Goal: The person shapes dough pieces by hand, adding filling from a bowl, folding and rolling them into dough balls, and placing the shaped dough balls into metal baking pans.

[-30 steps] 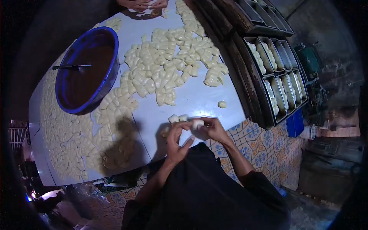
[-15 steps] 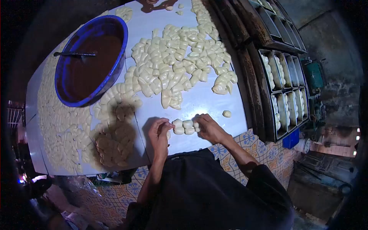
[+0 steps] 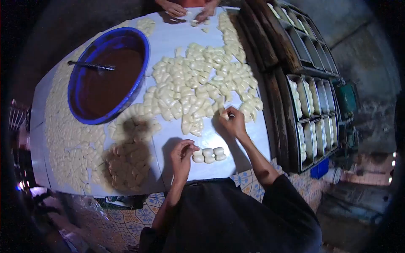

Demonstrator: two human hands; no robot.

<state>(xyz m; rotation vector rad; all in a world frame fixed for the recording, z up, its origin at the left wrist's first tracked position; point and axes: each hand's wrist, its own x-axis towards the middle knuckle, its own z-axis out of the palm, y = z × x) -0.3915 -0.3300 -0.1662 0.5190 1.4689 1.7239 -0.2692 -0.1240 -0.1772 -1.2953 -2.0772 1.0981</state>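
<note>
A short double row of smooth, pale dough balls point(image 3: 209, 160) lies on the table in front of me. My left hand point(image 3: 182, 157) is at its left end, fingers curled together with the tips on the end ball. Farther up the table, my right hand point(image 3: 233, 123) pinches a small dough piece point(image 3: 223, 113) at the lower edge of a large spread of cut dough pieces point(image 3: 181, 90). My right palm and lower fingers are partly hidden from the camera.
A blue basin point(image 3: 147, 55) of brown liquid holds a dark-handled utensil point(image 3: 93, 65). More dough pieces point(image 3: 71, 143) cover the left side. Metal loaf tins point(image 3: 314, 120), some with dough, stand at right. Another person's hands point(image 3: 204, 12) work at the far edge.
My right hand has left the row and moved up to the dough spread. The lone ball at right is gone from its spot. The other person's hands have come into fuller view.
</note>
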